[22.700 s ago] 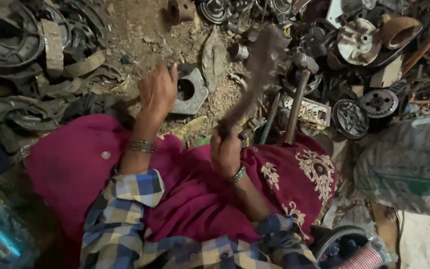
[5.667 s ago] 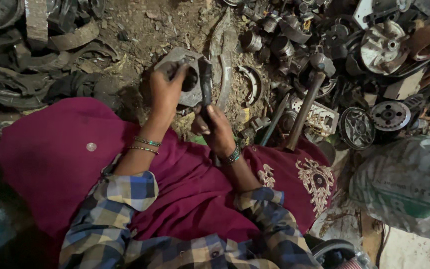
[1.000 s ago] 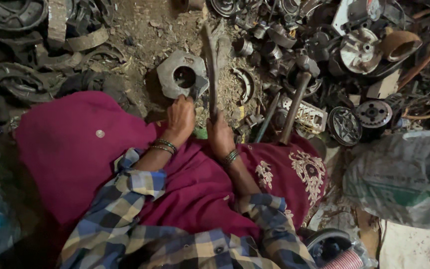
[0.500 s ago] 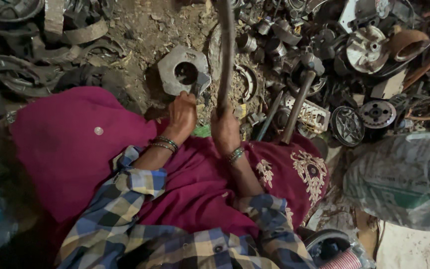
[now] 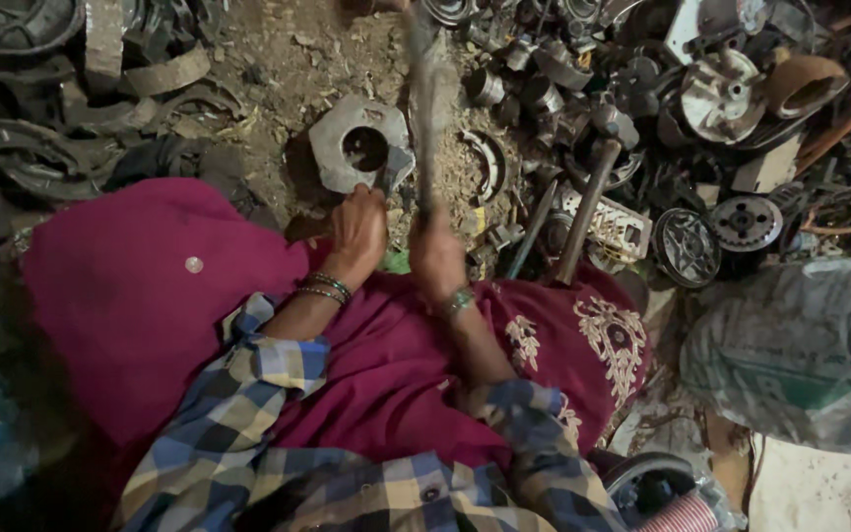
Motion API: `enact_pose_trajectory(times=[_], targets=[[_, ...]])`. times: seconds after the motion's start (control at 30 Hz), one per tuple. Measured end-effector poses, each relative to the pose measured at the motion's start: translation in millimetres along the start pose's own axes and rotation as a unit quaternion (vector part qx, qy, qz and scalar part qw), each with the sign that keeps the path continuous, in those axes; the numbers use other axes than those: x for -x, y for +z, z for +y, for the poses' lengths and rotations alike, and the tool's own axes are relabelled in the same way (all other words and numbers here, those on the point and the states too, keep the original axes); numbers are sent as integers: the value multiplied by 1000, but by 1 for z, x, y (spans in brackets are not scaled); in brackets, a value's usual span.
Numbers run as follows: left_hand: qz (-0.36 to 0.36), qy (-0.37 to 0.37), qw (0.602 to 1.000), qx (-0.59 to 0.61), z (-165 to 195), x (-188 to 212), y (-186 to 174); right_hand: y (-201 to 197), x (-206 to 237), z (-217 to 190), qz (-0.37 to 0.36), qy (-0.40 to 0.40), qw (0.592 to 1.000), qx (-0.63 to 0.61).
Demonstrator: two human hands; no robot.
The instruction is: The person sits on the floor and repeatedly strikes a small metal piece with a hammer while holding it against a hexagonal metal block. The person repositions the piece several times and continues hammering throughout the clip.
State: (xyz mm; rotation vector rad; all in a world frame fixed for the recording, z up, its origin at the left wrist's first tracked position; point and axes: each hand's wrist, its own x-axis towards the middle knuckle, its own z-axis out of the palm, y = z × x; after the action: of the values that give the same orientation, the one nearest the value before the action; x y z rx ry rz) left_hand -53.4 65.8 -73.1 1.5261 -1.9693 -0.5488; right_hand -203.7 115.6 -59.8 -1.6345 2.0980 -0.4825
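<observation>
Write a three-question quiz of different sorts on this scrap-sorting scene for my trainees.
1. True or false: the right hand grips a long, blurred tool.
2. The left hand is nearest to: A) the grey metal block with a round hole; B) the woven sack.
3. What colour is the cloth over the lap?

Key: 1 true; 2 A; 3 magenta.
</observation>
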Motion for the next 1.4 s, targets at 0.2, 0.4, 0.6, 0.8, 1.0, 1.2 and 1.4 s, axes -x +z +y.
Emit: enact_pose_trajectory(times=[0.2,0.4,0.6,0.8,1.0,1.2,1.4], targets=[[-14,-20,999,-27,-1,-1,5,6,-5,12,11,-154,979,133],[12,7,999,-45,-1,-1,7,9,-5,2,57,18,997,53],[0,-15,999,-32,-2,-5,4,8,-10,5,-13,-148,983,109],[14,17,998,-61,-3,-3,9,3,-2,1,56,-11,998,10],[8,8,1000,-15,-2,-6,-1,9,-18,5,-19,-202,968,151],[-2,5,999,-38,-1,-1,4,0,-12,2,33,-50,998,5],[-14,-2,999,-36,-1,-4,2,10,-17,-4,31,-183,975,120]])
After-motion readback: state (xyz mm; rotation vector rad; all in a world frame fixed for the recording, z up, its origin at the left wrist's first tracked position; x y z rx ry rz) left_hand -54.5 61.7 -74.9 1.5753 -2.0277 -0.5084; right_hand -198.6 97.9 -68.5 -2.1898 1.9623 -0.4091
